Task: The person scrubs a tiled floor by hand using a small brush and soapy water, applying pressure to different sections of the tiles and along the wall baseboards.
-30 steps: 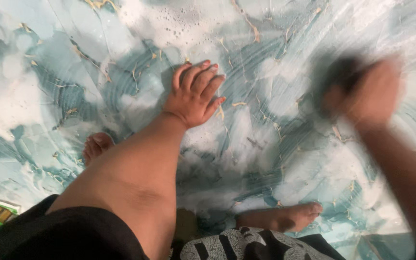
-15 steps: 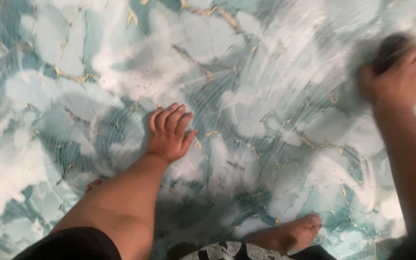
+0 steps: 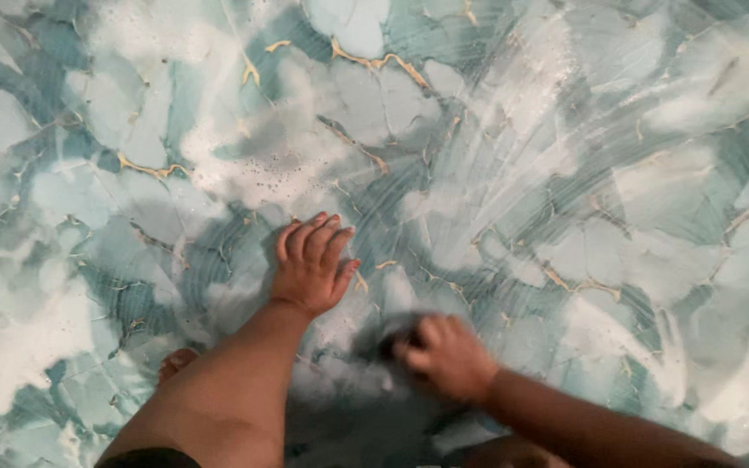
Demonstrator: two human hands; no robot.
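My left hand (image 3: 312, 265) lies flat, palm down with fingers apart, on a wet, soapy floor (image 3: 496, 156) patterned in teal and white with gold veins. It holds nothing. My right hand (image 3: 446, 354) is blurred, low and close to the left one, with fingers closed on a dark scrubbing tool (image 3: 394, 340) pressed to the floor. Only a small dark edge of the tool shows beside the fingers. Streaks of foam fan out across the floor to the upper right.
My toes (image 3: 175, 361) show at the lower left beside my left forearm. Patches of white suds (image 3: 262, 165) lie ahead of the left hand. The wet floor fills the rest of the view.
My right hand has swept with the scrubbing tool from the far upper right down to the lower middle, close to my left hand. The left hand has stayed planted; the view shifted slightly.
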